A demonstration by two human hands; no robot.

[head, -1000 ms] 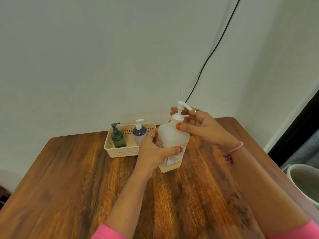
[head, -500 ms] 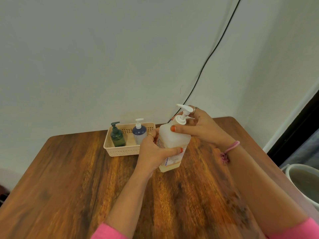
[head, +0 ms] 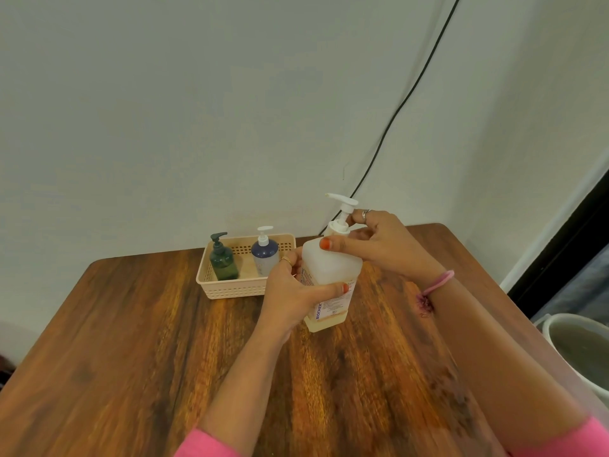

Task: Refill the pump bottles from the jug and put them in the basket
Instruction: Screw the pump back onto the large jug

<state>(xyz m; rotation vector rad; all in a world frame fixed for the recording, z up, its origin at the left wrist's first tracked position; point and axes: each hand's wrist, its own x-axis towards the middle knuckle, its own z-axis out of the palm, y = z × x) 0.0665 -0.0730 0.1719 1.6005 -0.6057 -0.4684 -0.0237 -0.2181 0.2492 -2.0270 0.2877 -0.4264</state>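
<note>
Cream plastic walls of the basket (head: 230, 288) sit just past my left hand, and inside stand two pump bottles, the dark green bottle (head: 224, 263) on its far side and the blue bottle (head: 264, 255) nearest my knuckles. I judge those two finished with and put away. My left hand (head: 298, 291) is wrapped tight round the body of the clear pump bottle (head: 331, 278), which stands upright on the tabletop (head: 131, 357) just beside the basket. Only a shallow layer of yellowish liquid shows at its base, so this one looks to me in need of filling. My right hand (head: 379, 242) is pinched closed on the collar under the white pump head (head: 342, 204), thumb in front and fingers behind; I take it I am working the pump at its thread, though which way I cannot tell. No jug shows anywhere. Refilling and basketing this bottle remain. Room is generous toward me from both hands, bare wood; beyond my right wrist the tabletop's edge lies near, with a white tub (head: 580, 347) below it.
</note>
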